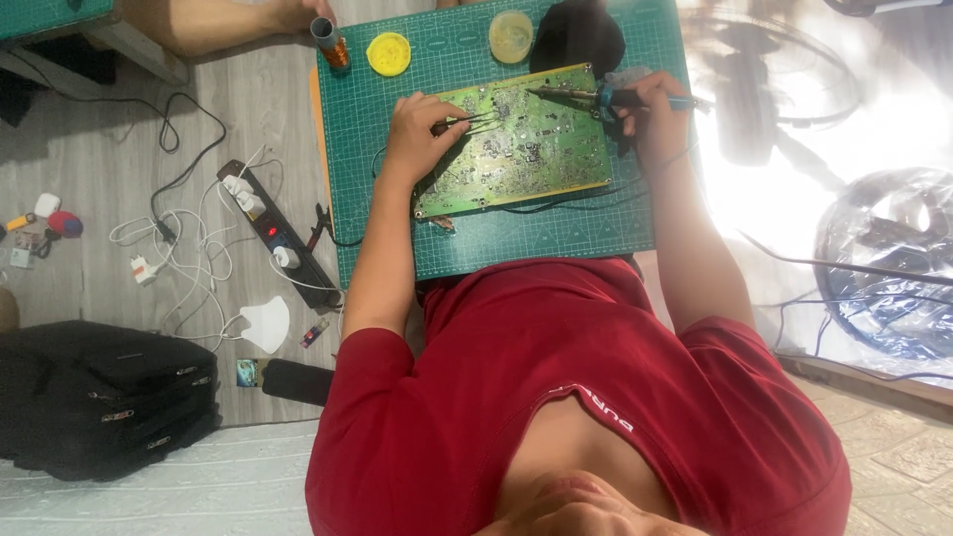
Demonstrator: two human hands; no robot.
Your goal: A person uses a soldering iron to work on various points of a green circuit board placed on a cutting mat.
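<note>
At the far left of the view a black soft-sided bag (104,397) lies on the grey wooden floor (248,109), with a tangle of white cables (179,248) and a black power strip with white plugs (273,230) to its right. A white face mask (266,323) rests near the strip's lower end.

Next comes the dark green gridded cutting mat (556,243), and on it a large green printed circuit board (521,139) lying flat, slightly tilted. The hand on the left of the picture (422,129) has its fingers closed around thin black tweezers (476,121), whose tips touch the board near its middle. At the mat's top edge stand a small copper-coloured coil on a grey tube (331,45), a round yellow tin (388,54) and a pale round translucent lid (510,36) — another person's hand (298,14) touches the coil.

Further right, the other hand (650,104) grips a soldering iron with a blue-and-black handle (606,96) — its tip rests on the board's upper part. The person wears a red shirt (576,397). At the far right a fan in clear plastic wrap (888,263) sits in bright glare.
</note>
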